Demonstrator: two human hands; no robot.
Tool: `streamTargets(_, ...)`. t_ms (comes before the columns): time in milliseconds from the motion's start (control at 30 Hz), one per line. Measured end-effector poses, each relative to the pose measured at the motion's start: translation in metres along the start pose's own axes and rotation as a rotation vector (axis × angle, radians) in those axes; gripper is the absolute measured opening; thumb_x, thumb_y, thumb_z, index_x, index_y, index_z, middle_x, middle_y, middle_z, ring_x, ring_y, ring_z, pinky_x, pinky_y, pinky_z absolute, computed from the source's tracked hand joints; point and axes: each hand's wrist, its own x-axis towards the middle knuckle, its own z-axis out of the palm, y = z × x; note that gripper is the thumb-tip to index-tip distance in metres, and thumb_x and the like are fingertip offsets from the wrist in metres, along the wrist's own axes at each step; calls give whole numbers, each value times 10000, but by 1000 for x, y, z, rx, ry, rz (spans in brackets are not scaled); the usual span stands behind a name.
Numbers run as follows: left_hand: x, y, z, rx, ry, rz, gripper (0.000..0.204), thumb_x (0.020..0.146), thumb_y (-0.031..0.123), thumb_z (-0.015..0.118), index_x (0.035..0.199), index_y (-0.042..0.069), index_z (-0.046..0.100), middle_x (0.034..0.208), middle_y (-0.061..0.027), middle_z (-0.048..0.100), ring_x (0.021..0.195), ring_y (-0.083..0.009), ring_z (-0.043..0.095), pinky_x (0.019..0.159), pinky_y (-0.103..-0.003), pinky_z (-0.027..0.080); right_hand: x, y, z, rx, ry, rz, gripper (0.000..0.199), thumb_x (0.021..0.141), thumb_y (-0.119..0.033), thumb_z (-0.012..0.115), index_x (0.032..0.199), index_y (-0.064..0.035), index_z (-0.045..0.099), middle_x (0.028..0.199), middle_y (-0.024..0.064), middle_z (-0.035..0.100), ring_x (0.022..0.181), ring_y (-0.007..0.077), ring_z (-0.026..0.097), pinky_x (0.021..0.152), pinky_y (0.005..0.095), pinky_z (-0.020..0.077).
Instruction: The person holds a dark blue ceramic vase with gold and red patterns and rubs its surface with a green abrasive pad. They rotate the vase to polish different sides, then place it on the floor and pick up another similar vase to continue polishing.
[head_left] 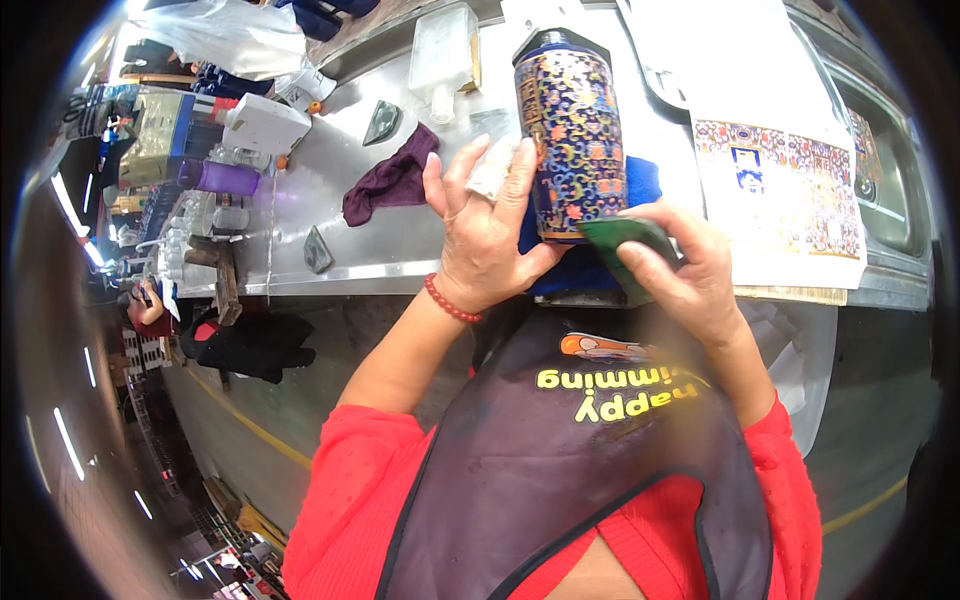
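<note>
A dark blue bottle (572,140) with a dense multicoloured floral pattern lies on the worktop, its neck pointing away from me. Under and beside it is a bright blue cloth (643,181). My left hand (482,225) is along the bottle's left side with the fingers spread and raised, a white wrapping round one finger. Its thumb reaches to the bottle's base; whether it presses there I cannot tell. Between the thumb and fingers of my right hand (690,262) is a flat dark green scraper (632,245), its tip at the bottle's lower right edge.
Patterned printed sheets (780,190) lie at the right, near a metal basin (890,150). Left of the bottle are a crumpled purple cloth (395,180), two more green flat pieces (382,122) and a clear plastic container (443,50). Bottles and boxes (220,177) crowd the far left.
</note>
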Motion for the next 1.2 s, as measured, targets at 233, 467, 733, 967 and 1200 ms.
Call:
streamTargets(233, 10, 7, -3, -5, 45, 30, 985, 675, 495, 832, 1509, 108, 478, 1405, -121, 573, 1370, -333, 371, 1157, -624, 61, -4, 0, 3, -522, 126, -583, 423, 628, 8, 771, 1042, -67, 734, 887, 40, 580, 757, 238, 533, 730, 378, 428)
streamTargets(467, -6, -8, 11, -184, 52, -2, 1097, 732, 590, 793, 1565, 38, 341, 1483, -180, 482, 1381, -375, 342, 1170, -596, 74, 7, -11, 3, -504, 56, -613, 386, 595, 5, 762, 971, -78, 739, 836, 31, 555, 729, 230, 515, 692, 375, 395)
streamTargets(733, -18, -11, 22, -619, -28, -172, 910, 980, 514, 605, 1584, -57, 234, 1596, -250, 314, 1473, -362, 297, 1220, -448, 178, 10, -16, 2, -441, -66, -626, 361, 604, -13, 787, 957, -66, 734, 826, 32, 543, 701, 217, 491, 685, 370, 385)
streamTargets(967, -17, -15, 26, -1037, -70, -313, 994, 932, 556, 659, 1608, -6, 196, 1620, -245, 272, 1512, -384, 234, 1234, -466, 141, 1, -4, -8, -107, 112, -263, 297, 753, 30, 817, 1037, -12, 738, 829, 84, 617, 741, 177, 586, 624, 279, 440)
streamTargets(1200, -16, -20, 30, -999, -93, -264, 1028, 916, 514, 705, 1627, 27, 147, 1633, -233, 254, 1526, -373, 210, 1243, -458, 132, -2, 7, -4, 11, 155, -98, 217, 831, -3, 786, 1039, 2, 725, 879, 76, 630, 787, 151, 581, 694, 258, 446)
